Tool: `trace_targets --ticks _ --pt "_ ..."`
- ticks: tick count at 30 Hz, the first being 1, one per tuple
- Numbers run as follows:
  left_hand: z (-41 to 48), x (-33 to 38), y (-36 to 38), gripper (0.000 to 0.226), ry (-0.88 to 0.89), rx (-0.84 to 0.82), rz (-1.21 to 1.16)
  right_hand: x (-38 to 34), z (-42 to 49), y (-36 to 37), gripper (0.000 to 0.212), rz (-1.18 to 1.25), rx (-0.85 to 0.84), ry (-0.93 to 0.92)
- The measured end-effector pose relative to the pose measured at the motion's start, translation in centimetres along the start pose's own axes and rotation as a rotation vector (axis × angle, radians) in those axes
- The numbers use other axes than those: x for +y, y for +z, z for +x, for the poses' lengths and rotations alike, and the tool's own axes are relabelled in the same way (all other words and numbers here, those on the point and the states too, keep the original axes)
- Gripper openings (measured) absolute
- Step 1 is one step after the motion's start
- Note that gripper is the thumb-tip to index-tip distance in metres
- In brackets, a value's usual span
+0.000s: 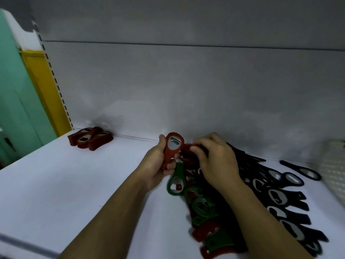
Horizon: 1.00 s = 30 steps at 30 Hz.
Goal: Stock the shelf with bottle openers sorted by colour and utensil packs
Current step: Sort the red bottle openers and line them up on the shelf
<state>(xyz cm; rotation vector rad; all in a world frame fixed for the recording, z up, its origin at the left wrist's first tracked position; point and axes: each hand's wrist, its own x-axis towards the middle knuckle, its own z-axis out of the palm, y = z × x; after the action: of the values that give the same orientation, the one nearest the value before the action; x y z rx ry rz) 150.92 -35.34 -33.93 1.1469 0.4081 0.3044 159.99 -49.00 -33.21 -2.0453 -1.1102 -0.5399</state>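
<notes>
My left hand (158, 165) grips a red bottle opener (172, 146) by its handle, its ring end pointing up. Just to the right, my right hand (214, 161) pinches another red opener (187, 147) at the top of a mixed heap. That heap holds green openers (176, 182), more red ones (205, 230) and a wide spread of black openers (280, 199) on the white shelf (74, 184). A sorted stack of red openers (90, 138) lies at the shelf's back left corner.
A single black opener (302, 170) lies apart at the right. A pale textured pack (336, 165) sits at the far right edge. The grey back panel (186, 90) rises behind the shelf. A yellow and green wall is at the left.
</notes>
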Motion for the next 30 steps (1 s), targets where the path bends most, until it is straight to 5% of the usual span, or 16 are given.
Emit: trace_targets --ticks 5,11,21,30 --pt "-0.1 -0.2 0.4 0.057 0.162 0.132 0.273 -1.8 -0.7 -2.1 0.005 0.612 -0.039 0.334" --pt "-0.1 -0.5 0.6 0.066 0.116 0.130 0.401 -2.3 -1.0 -0.9 0.002 0.881 -0.047 0.541" --pt "-1.2 -0.3 1.8 0.055 0.213 -0.014 0.390 -2.5 -1.5 -0.2 0.009 0.649 0.102 0.484" --pt "-1.2 -0.3 1.7 0.064 0.150 -0.005 0.377 -2.9 -1.8 0.0 0.043 0.472 0.038 0.436"
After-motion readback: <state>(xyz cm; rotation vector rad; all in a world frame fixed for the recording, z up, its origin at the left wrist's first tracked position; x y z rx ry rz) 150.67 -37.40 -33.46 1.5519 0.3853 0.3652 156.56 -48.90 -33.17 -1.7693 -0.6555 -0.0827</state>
